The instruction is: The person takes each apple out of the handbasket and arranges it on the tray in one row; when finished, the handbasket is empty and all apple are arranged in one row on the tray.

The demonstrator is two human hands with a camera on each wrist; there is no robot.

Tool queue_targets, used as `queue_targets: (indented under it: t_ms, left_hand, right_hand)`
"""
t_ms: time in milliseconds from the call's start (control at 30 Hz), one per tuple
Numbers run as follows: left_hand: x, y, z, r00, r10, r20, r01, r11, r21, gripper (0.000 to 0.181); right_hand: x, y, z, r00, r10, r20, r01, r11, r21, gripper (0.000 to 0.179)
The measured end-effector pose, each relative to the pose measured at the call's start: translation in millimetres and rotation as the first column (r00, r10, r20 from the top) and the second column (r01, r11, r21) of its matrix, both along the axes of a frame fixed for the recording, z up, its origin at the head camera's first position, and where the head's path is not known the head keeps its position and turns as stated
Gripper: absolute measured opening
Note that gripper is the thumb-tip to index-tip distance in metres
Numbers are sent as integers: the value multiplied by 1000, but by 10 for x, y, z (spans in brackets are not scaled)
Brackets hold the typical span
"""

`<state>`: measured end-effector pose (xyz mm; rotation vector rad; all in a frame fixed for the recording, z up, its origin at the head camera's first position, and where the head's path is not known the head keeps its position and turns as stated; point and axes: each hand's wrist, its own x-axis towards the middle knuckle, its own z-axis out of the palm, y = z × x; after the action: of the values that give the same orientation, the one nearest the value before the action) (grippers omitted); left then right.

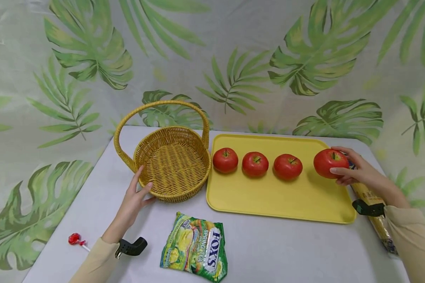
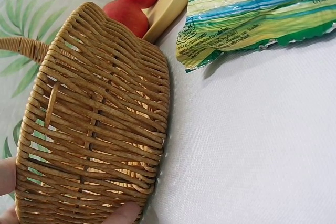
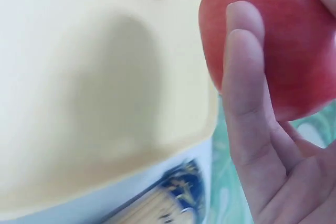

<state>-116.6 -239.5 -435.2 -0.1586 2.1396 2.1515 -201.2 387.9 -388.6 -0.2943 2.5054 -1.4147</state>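
Note:
My right hand [image 1: 357, 169] grips a red apple [image 1: 328, 163] above the right end of the yellow tray [image 1: 269, 200]; in the right wrist view, fingers curl round the apple [image 3: 283, 51] and its shadow falls on the tray. Three more apples lie in a row on the tray: one at left [image 1: 225, 160], one in the middle [image 1: 255, 164], one at right [image 1: 287, 167]. Left of the tray stands a wicker basket [image 1: 177, 169] with a tall handle and nothing inside. My left hand [image 1: 136, 200] holds its near-left rim, with fingertips over the edge and the thumb against the outer wall [image 2: 100, 114].
A green and yellow candy bag [image 1: 196, 247] lies in front of the basket. At the table's left edge is a red lollipop [image 1: 75, 238]. A long pasta packet [image 1: 379, 224] lies along the tray's right side, partly under my right arm. A leaf-print cloth [image 1: 233, 78] hangs behind.

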Motion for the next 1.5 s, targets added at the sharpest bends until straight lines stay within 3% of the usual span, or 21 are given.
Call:
queue_targets:
  t_ms: [333, 733, 900, 1100, 1300, 1500]
  left_hand:
    - [8, -1, -4, 1000, 2, 0, -2, 1000, 8, 69]
    - [3, 12, 1, 1000, -5, -3, 5, 1000, 18, 70]
    - [1, 20, 2, 1000, -7, 2, 7, 1000, 13, 70]
    - [-15, 19, -7, 1000, -10, 1, 10, 1000, 3, 69]
    - [-1, -13, 30, 999, -29, 15, 30, 995, -94, 69]
    - [52, -85, 230, 998, -62, 13, 63, 963, -262, 69]
  right_hand:
    - [-5, 43, -189, 995, -44, 92, 45, 999, -9, 62]
    - [-53, 4, -313, 983, -28, 179, 35, 999, -38, 70]
    - [-21, 17, -354, 980, -45, 195, 66, 993, -102, 68]
    - [35, 40, -402, 967, -8, 255, 71, 968, -239, 66]
    - [74, 34, -392, 968, 17, 251, 47, 968, -247, 79]
    - [133, -5, -260, 982, -2, 188, 34, 985, -170, 85]
